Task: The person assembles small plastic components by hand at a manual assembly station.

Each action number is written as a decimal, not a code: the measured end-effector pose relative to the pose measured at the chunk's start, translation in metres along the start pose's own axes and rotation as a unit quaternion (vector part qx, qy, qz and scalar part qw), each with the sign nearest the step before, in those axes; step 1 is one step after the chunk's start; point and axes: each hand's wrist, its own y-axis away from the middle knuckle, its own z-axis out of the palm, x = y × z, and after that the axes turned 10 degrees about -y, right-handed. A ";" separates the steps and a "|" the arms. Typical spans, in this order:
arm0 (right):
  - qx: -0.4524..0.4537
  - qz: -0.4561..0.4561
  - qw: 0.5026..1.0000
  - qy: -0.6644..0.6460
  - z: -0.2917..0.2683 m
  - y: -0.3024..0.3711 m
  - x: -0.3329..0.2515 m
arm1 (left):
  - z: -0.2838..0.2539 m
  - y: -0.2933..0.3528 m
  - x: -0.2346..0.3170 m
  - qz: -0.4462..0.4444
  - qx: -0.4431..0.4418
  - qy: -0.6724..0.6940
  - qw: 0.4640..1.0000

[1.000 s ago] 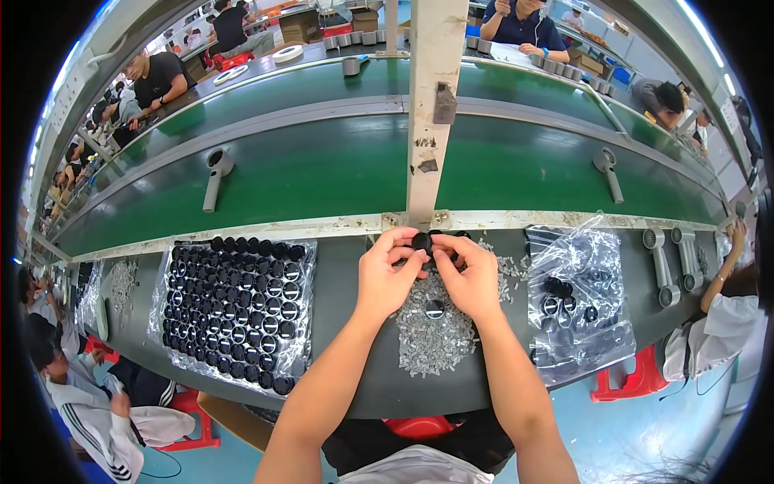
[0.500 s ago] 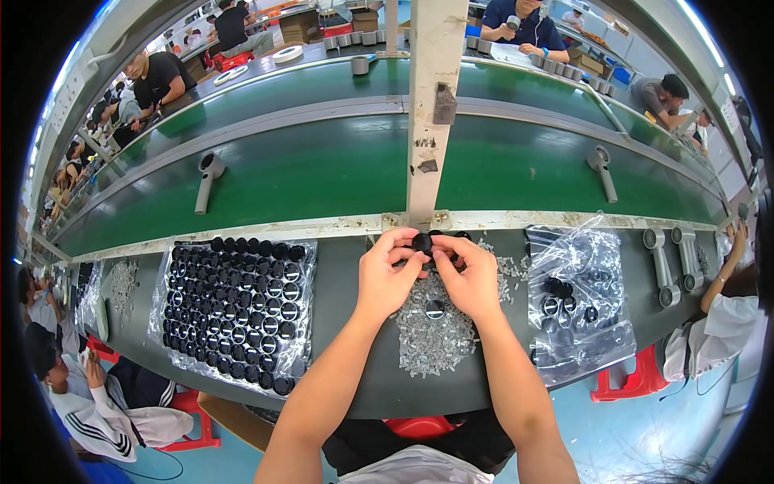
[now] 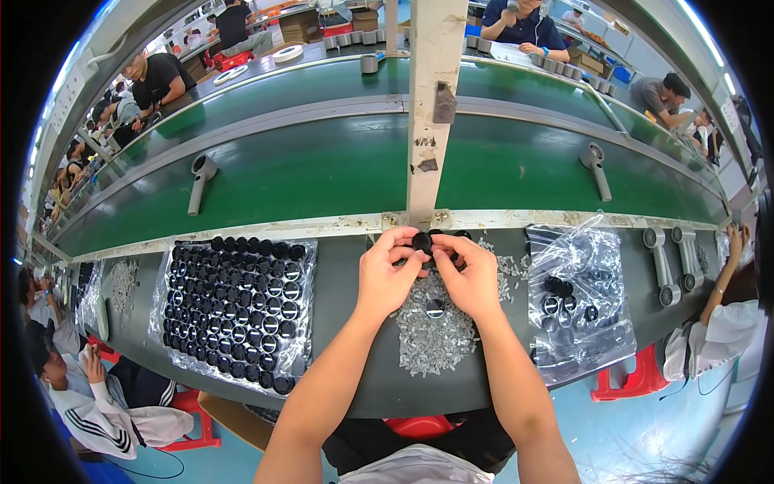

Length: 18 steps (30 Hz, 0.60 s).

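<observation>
Between my two hands is a small round black cap (image 3: 422, 241), pinched by the fingertips over the far part of the table. My left hand (image 3: 389, 270) is closed on its left side, and my right hand (image 3: 470, 277) is closed near its right side. Below the hands spreads a pile of small clear-grey plastic pieces (image 3: 435, 347), with one black disc (image 3: 435, 308) lying on top. A few more dark round caps show partly behind my fingers. What the right fingers press against is partly hidden.
Rows of black round caps (image 3: 234, 310) lie on a plastic bag to the left. Another clear bag (image 3: 576, 347) with loose caps lies right, beside grey handheld parts (image 3: 663, 266). A metal post (image 3: 431, 121) rises ahead, before the green conveyor (image 3: 322, 169) carrying grey handle-shaped parts (image 3: 201, 181).
My hands and the black cap stay nearly still. The grey parts on the near belt have shifted slightly left, while the one on the far belt has shifted right.
</observation>
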 end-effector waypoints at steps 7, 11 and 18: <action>-0.003 0.004 1.000 -0.001 0.001 0.000 -0.001 | -0.001 0.000 -0.001 0.003 0.002 -0.004 1.000; -0.001 0.000 1.000 -0.002 0.001 0.000 0.003 | 0.000 0.000 0.000 -0.002 0.002 -0.003 1.000; -0.005 0.004 1.000 -0.004 0.001 0.001 0.001 | 0.000 0.000 -0.001 -0.001 0.004 -0.006 1.000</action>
